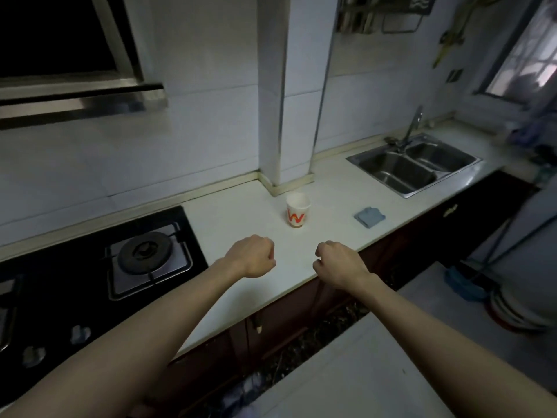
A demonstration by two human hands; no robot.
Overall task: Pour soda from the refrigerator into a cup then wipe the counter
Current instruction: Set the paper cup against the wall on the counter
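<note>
Both hands float just in front of the cup (297,210). The left hand (251,257) and right hand (339,265) have their fingers curled up and hold nothing. The cup stands up on the counter (241,215), mouth open, ready for soda. A blue cloth (369,217) lies right of the cup, I think for wiping later. No soda shows yet.

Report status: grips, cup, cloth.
Empty, curled: left grip, right grip, above counter. Upright cup near pillar; cloth right of it. Nothing between grips and cup.
</note>
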